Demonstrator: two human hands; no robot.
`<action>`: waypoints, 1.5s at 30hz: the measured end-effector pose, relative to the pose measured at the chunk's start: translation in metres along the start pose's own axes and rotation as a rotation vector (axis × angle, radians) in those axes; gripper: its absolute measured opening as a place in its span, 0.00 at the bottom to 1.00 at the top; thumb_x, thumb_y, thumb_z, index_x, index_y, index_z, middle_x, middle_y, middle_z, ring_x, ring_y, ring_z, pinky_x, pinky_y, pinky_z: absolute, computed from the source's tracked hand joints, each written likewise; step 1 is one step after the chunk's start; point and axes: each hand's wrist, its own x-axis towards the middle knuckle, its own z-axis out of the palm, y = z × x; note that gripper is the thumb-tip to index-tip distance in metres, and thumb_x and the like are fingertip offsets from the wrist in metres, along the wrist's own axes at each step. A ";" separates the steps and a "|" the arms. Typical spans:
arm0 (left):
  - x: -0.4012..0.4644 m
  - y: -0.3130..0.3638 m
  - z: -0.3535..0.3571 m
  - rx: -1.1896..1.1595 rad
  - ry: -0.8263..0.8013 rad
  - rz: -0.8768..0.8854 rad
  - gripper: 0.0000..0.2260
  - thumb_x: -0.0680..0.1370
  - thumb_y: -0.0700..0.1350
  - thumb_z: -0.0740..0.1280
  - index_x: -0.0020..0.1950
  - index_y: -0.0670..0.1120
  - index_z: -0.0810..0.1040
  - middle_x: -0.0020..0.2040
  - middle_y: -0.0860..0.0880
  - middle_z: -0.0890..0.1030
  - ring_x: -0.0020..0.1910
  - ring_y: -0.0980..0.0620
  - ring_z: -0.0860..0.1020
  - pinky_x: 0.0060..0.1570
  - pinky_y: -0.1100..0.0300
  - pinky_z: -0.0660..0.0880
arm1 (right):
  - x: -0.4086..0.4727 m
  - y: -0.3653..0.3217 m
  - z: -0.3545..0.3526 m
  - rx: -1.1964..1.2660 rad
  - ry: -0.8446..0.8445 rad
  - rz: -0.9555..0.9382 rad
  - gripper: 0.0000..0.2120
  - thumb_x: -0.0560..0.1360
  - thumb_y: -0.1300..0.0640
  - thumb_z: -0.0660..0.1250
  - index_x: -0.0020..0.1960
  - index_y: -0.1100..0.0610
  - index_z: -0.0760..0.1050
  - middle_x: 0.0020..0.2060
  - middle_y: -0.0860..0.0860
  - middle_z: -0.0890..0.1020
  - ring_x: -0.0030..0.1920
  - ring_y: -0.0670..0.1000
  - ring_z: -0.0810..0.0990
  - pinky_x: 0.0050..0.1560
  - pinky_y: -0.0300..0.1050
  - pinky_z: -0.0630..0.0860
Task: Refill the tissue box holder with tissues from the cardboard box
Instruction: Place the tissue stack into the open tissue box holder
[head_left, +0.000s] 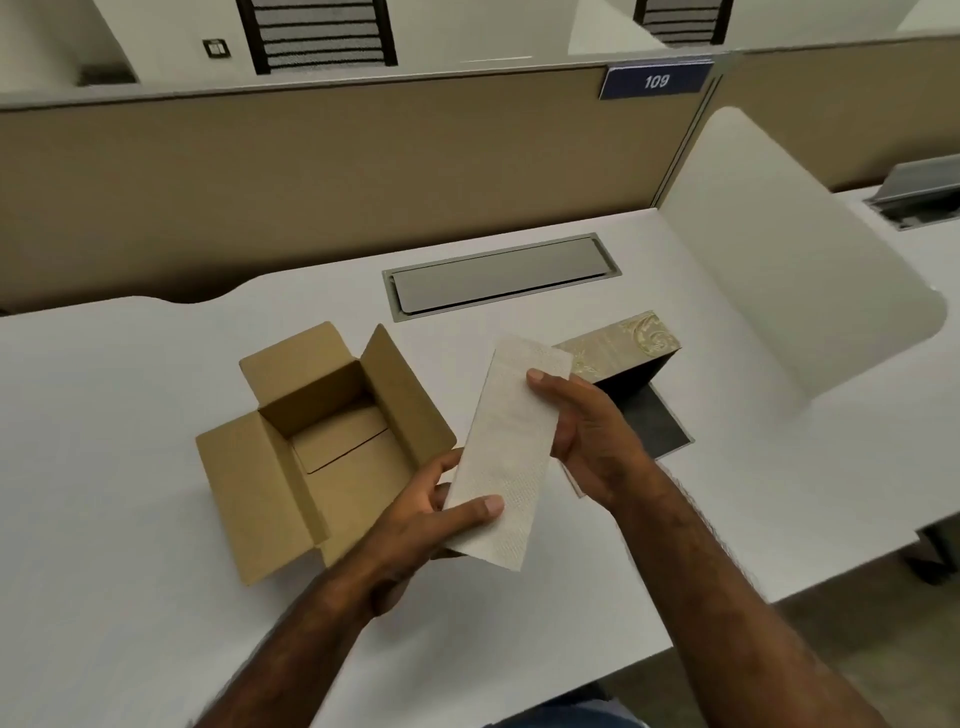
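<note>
I hold a stack of folded white tissues (511, 447) in the air over the desk, between the two containers. My left hand (431, 514) grips its near end, thumb on top. My right hand (592, 436) grips its right edge near the far end. The open brown cardboard box (291, 467) sits to the left with its flaps spread; its inside looks empty. The beige patterned tissue box holder (618, 343) lies to the right behind my right hand, its dark opening facing me, with a dark panel (660, 421) flat on the desk beside it.
The white desk (156, 597) ends at a front edge on the right. A grey cable hatch (498, 275) is set into it behind the boxes. A white side divider (789, 291) stands at right, a tan partition (311, 182) at the back.
</note>
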 end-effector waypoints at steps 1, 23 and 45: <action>0.003 -0.001 0.007 -0.035 0.002 -0.009 0.35 0.65 0.58 0.82 0.69 0.62 0.73 0.57 0.56 0.87 0.57 0.51 0.86 0.51 0.55 0.84 | 0.000 -0.004 -0.012 0.014 0.009 0.004 0.28 0.76 0.52 0.75 0.74 0.57 0.77 0.70 0.61 0.82 0.71 0.64 0.81 0.68 0.67 0.78; 0.140 -0.024 0.139 -0.341 0.338 -0.209 0.28 0.64 0.52 0.82 0.61 0.45 0.84 0.55 0.44 0.89 0.55 0.44 0.86 0.49 0.50 0.84 | 0.057 -0.053 -0.252 -0.303 -0.042 0.149 0.19 0.79 0.50 0.75 0.68 0.56 0.83 0.63 0.57 0.87 0.60 0.55 0.84 0.63 0.56 0.81; 0.204 -0.048 0.169 -0.158 0.554 -0.215 0.08 0.77 0.47 0.75 0.54 0.48 0.85 0.52 0.50 0.89 0.55 0.49 0.85 0.59 0.52 0.81 | 0.114 -0.033 -0.300 -0.517 0.027 0.243 0.09 0.80 0.46 0.74 0.48 0.49 0.89 0.46 0.44 0.90 0.47 0.45 0.87 0.50 0.45 0.76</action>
